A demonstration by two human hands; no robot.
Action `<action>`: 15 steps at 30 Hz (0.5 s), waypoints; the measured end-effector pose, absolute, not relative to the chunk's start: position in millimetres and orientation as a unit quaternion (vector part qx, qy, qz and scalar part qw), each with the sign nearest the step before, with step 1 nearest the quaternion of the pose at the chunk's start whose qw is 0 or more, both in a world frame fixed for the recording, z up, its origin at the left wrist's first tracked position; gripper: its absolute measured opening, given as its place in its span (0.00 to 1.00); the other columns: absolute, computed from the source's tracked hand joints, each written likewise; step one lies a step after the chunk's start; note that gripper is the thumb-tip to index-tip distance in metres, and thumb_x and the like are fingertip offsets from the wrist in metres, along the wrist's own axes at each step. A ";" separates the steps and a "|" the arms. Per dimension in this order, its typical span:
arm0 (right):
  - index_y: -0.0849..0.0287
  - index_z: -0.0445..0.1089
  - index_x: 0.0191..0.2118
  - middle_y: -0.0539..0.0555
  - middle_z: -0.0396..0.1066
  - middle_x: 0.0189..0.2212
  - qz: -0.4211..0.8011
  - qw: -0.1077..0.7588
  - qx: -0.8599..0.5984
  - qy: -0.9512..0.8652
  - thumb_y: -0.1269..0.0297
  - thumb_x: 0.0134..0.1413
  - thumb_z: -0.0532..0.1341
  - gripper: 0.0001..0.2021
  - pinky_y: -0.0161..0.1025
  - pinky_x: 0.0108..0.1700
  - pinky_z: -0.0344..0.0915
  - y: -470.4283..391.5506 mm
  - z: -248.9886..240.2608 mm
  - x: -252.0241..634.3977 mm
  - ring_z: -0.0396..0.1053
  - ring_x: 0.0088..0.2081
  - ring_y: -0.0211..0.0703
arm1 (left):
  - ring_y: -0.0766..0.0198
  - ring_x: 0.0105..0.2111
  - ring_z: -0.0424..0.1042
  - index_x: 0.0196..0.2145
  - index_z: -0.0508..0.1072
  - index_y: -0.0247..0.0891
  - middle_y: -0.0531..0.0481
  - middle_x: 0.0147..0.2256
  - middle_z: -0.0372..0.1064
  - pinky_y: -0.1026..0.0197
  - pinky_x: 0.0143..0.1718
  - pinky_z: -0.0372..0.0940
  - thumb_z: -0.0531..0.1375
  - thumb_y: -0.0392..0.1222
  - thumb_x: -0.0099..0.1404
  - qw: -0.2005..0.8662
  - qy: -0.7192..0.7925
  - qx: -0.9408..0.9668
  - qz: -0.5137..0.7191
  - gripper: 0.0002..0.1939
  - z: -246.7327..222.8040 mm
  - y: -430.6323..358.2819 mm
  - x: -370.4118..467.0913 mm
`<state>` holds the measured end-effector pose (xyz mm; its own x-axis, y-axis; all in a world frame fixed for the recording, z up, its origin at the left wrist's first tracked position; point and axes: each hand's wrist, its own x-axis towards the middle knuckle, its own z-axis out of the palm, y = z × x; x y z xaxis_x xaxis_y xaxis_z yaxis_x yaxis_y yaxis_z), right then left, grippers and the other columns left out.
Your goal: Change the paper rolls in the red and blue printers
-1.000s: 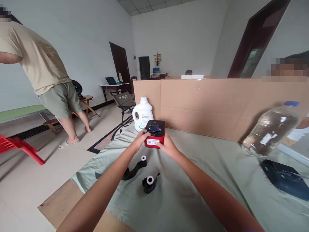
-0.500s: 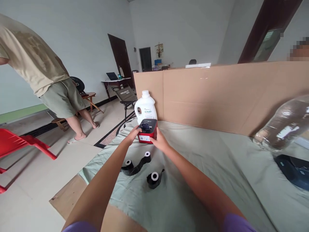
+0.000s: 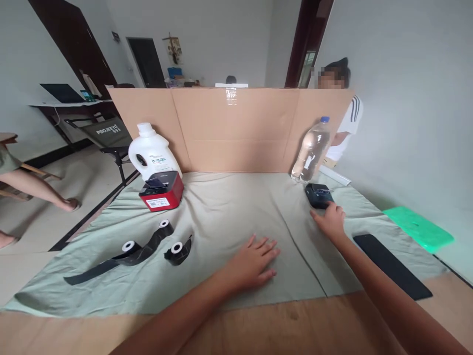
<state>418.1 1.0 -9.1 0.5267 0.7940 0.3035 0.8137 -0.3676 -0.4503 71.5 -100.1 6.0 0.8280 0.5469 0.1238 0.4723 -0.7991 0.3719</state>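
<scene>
The right hand (image 3: pixel 330 221) reaches to a small black device (image 3: pixel 318 195) at about 1 o'clock on the cloth (image 3: pixel 229 207); its fingertips touch the near edge of the device, not closed around it; the device lies flat, long axis running from near-left to far-right, toward the water bottle (image 3: pixel 310 150) just behind it. The left hand (image 3: pixel 254 261) rests flat on the cloth at 6 o'clock, fingers spread, holding nothing. Between the hands the cloth is bare; a black strip (image 3: pixel 391 265) lies at 4 o'clock near the cloth's edge; the cardboard wall (image 3: pixel 229 128) closes 12 o'clock. The red printer (image 3: pixel 161 191) and ribbon rolls (image 3: pixel 155 241) sit at 10 o'clock, well apart.
</scene>
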 end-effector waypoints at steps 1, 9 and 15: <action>0.69 0.60 0.62 0.75 0.63 0.58 -0.011 0.273 -0.849 -0.452 0.48 0.46 0.65 0.41 0.61 0.61 0.58 5.4 -5.8 425.5 0.59 0.61 0.72 | 0.49 0.73 0.46 0.70 0.56 0.42 0.44 0.72 0.49 0.37 0.72 0.39 0.49 0.56 0.75 0.166 0.257 0.948 0.087 0.31 -1.3 -97.0 80.9; 0.69 0.60 0.61 0.82 0.60 0.61 0.099 0.247 -0.886 -0.381 0.48 0.37 0.73 0.47 0.64 0.61 0.57 67.5 11.7 453.5 0.57 0.64 0.77 | 0.50 0.74 0.38 0.73 0.49 0.44 0.48 0.74 0.40 0.39 0.72 0.31 0.40 0.61 0.76 0.187 0.252 0.948 0.054 0.34 -10.2 -107.5 83.3; 0.74 0.62 0.56 0.85 0.64 0.56 0.036 0.251 -0.869 -0.425 0.43 0.35 0.73 0.48 0.58 0.61 0.57 55.6 16.7 402.3 0.60 0.63 0.76 | 0.50 0.74 0.40 0.73 0.49 0.43 0.47 0.73 0.44 0.37 0.72 0.36 0.41 0.59 0.77 0.176 0.247 0.950 0.066 0.33 -11.1 -108.1 84.4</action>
